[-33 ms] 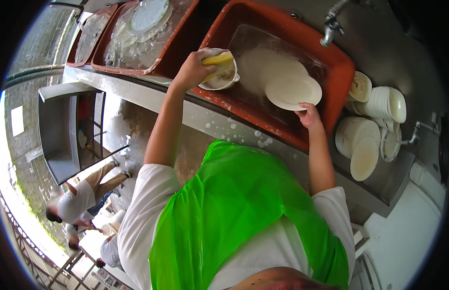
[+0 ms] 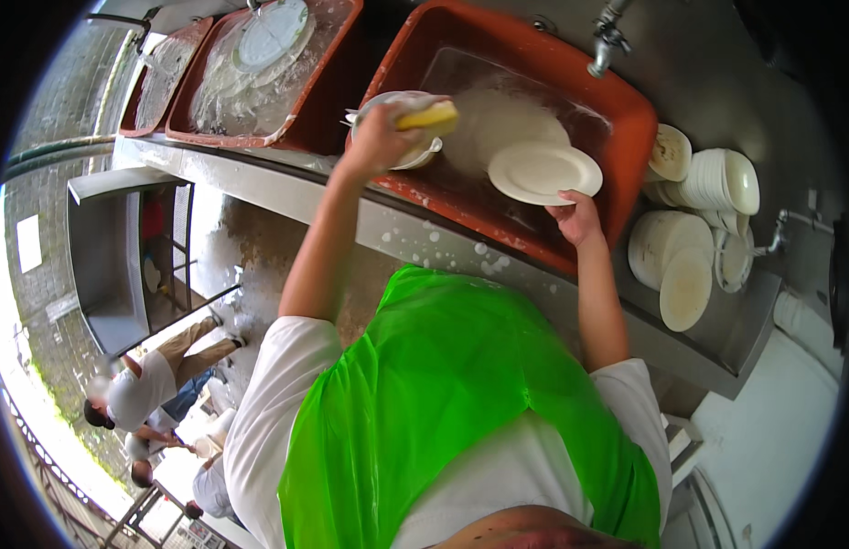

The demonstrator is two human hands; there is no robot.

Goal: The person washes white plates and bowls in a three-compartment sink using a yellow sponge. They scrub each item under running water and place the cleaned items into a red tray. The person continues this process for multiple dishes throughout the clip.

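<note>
Holding a yellow sponge (image 2: 428, 116) in my left hand (image 2: 383, 137) at the red tub (image 2: 626, 119)'s left rim, by a white bowl (image 2: 415, 156). Right hand (image 2: 578, 220) grips a white plate (image 2: 543, 171) over the tub's soapy water. Nothing visibly changed from the other frame; washing ongoing.

You hold a yellow sponge (image 2: 430, 115) over a white bowl (image 2: 399, 128); your white plate (image 2: 544, 172) sits in the red-orange tub (image 2: 626, 119); your apron (image 2: 452, 393) is bright green over a white shirt (image 2: 278, 403).

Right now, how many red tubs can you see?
3: one tub before the person under the tap, one to its left with soapy plates, one at far left, partly cut off.
</note>
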